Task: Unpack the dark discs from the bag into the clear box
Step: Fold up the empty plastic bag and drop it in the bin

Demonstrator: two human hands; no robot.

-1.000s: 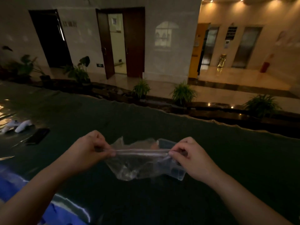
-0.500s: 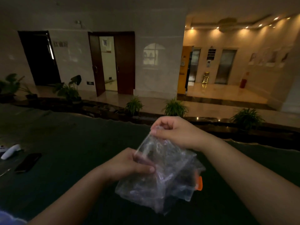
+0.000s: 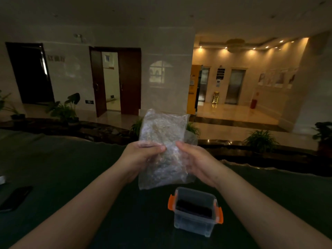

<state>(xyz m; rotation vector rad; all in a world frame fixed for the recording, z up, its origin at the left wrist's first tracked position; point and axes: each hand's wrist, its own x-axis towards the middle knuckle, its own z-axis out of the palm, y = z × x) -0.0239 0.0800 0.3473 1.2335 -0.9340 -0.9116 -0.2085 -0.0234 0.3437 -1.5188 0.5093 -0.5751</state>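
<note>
I hold a crinkled clear plastic bag (image 3: 162, 133) upright in front of me, above the dark green table (image 3: 59, 162). My left hand (image 3: 142, 155) pinches its left side at mid height. My right hand (image 3: 195, 160) cups the bag's right side, fingers partly behind the plastic. Whether discs are inside the bag is too blurred to tell. Below the bag stands the clear box (image 3: 195, 212) with orange latches, lid off, and dark discs (image 3: 194, 206) lie inside it.
A dark phone (image 3: 15, 197) lies flat at the table's left edge. Beyond the table's far edge runs a dark ledge with potted plants (image 3: 260, 140). Behind it are doors and a lit lobby.
The bag went from stretched flat between both hands to held up vertically. The view has tilted up, and the clear box with dark discs now shows below the bag.
</note>
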